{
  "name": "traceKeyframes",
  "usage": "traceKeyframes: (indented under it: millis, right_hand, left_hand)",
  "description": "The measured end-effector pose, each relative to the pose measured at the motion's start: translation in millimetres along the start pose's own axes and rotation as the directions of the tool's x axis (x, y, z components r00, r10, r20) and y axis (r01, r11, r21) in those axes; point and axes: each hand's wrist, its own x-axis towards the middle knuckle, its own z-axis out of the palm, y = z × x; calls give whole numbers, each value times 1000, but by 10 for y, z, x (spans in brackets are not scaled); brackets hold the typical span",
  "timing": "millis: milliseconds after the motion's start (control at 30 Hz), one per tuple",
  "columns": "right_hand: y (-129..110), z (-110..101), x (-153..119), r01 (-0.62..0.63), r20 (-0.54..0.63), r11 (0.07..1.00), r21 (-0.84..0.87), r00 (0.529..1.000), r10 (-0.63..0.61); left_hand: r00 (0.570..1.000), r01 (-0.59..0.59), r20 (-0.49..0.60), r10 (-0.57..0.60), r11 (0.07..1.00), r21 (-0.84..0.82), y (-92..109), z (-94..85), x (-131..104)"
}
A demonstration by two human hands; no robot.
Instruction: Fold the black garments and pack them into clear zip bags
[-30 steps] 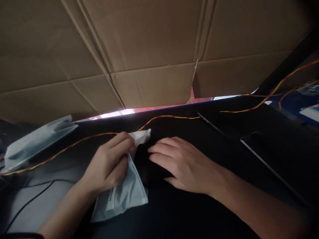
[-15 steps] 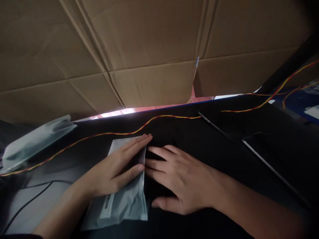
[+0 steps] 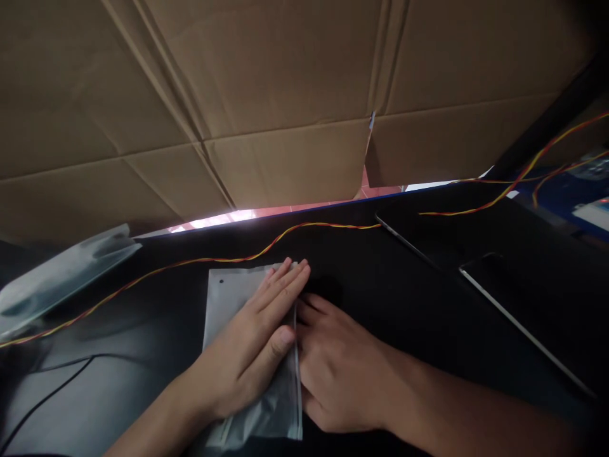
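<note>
A frosted plastic zip bag (image 3: 226, 301) lies flat on the black tabletop, its closure strip along the right side. My left hand (image 3: 254, 346) rests across it, fingers straight and held together, palm down, thumb a little apart. Against the bag's right edge, my right hand (image 3: 345, 374) is closed, its fingers curled onto that edge. Those fingertips are hidden at the bag, so the exact grip does not show. What the bag contains cannot be made out.
A twisted red and yellow wire (image 3: 214, 259) runs along the table behind the bag. Another frosted bag (image 3: 66, 273) lies far left, above a thin black cable (image 3: 61, 387). Two dark flat panels with pale edges (image 3: 518, 324) lie right. Cardboard (image 3: 285, 76) stands behind.
My left hand and the bag have shifted a little to the right and nearer me. My right hand's spread fingers have curled closed at the bag's edge.
</note>
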Motion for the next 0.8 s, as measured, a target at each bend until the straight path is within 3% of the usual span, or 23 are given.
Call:
traceKeyframes:
  millis: [100, 167, 300, 400, 467, 600, 700, 800]
  right_hand:
    - [33, 22, -8, 219, 22, 964, 153, 974, -225]
    - [10, 77, 8, 249, -8, 946, 209, 968, -252]
    - [-56, 175, 80, 107, -150, 973, 206, 986, -77]
    - [-46, 136, 112, -52, -178, 978, 204, 980, 89]
    - [-11, 71, 101, -72, -185, 970, 232, 976, 117]
    - [81, -28, 40, -59, -135, 957, 283, 986, 101]
    - [133, -48, 32, 56, -8, 950, 308, 998, -56]
    - [125, -8, 75, 200, 76, 911, 359, 967, -242]
  left_hand:
    - [997, -20, 81, 20, 1000, -10, 35, -21, 9]
    - [991, -40, 125, 42, 999, -21, 70, -18, 7]
    - [1000, 8, 24, -7, 1000, -9, 202, 37, -20]
    - [997, 39, -66, -38, 999, 17, 215, 2, -46]
    - [1000, 17, -13, -16, 998, 62, 117, -91, -58]
    - [976, -67, 215, 44, 993, 102, -178, -263, -53]
    - [963, -101, 257, 80, 992, 72, -257, -243, -17]
    - [947, -150, 287, 144, 989, -2, -193, -155, 26]
